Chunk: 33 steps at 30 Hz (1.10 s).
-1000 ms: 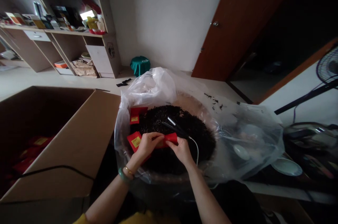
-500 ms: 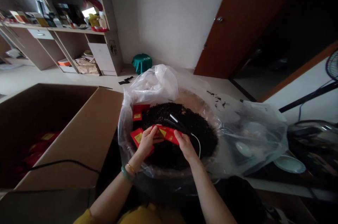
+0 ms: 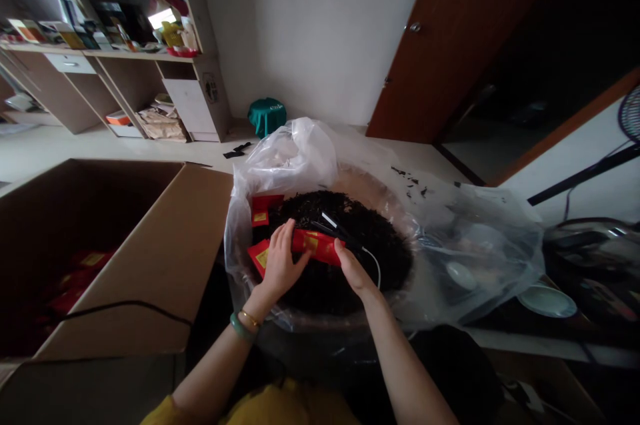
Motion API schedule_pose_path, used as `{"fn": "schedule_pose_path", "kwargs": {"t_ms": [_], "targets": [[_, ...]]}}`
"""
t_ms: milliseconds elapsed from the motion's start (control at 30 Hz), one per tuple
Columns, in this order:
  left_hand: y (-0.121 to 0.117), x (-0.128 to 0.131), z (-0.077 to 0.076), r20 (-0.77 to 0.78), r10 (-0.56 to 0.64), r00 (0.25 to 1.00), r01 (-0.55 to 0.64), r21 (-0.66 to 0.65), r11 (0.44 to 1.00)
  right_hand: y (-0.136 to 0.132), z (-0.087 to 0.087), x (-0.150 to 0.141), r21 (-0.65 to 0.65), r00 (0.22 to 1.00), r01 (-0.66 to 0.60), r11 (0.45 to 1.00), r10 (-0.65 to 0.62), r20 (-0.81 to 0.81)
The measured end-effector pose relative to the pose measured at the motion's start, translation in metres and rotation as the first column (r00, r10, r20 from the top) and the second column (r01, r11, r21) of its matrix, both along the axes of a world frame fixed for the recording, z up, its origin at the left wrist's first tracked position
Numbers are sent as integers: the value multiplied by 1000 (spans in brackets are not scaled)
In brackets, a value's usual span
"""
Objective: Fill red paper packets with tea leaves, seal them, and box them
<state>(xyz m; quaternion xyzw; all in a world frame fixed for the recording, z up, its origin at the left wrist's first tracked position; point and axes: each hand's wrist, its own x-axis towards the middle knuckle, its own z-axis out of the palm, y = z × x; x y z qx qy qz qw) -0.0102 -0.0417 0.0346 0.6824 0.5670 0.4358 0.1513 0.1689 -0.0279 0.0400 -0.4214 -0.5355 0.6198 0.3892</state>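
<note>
A small red packet with a yellow label (image 3: 319,246) is gripped at its two ends, my left hand (image 3: 281,263) on the left end and my right hand (image 3: 351,266) on the right. Both hands hover over a mound of dark loose tea leaves (image 3: 350,238) in a round basin lined with clear plastic (image 3: 300,158). A black clip-like tool with a white cord (image 3: 336,230) lies on the leaves just behind the packet. Two more red packets (image 3: 263,207) rest at the basin's left edge, one partly under my left hand.
A large open cardboard box (image 3: 150,265) with red packets inside stands to the left, a black cable across its flap. White dishes (image 3: 547,299) sit at the right. Shelves (image 3: 125,38), a green stool (image 3: 267,115), a brown door (image 3: 450,45) and a fan (image 3: 631,119) lie beyond.
The red packet has been turned from edge-on to lying flat and lengthwise, and both hands have shifted slightly up with it; my left fingers now spread over its left end.
</note>
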Motion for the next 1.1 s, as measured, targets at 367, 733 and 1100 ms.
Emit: {"fn": "schedule_pose_path", "kwargs": {"t_ms": [367, 733, 1100], "targets": [[5, 4, -14, -447, -149, 882, 156, -22, 988, 3, 15, -23, 53, 994, -91, 994, 88, 58], [25, -15, -15, -26, 58, 998, -58, 3, 998, 25, 15, 14, 160, 985, 94, 983, -115, 127], [36, -23, -19, 97, 116, 989, -106, -100, 989, 30, -10, -39, 203, 251, -331, 922, -121, 960]]}}
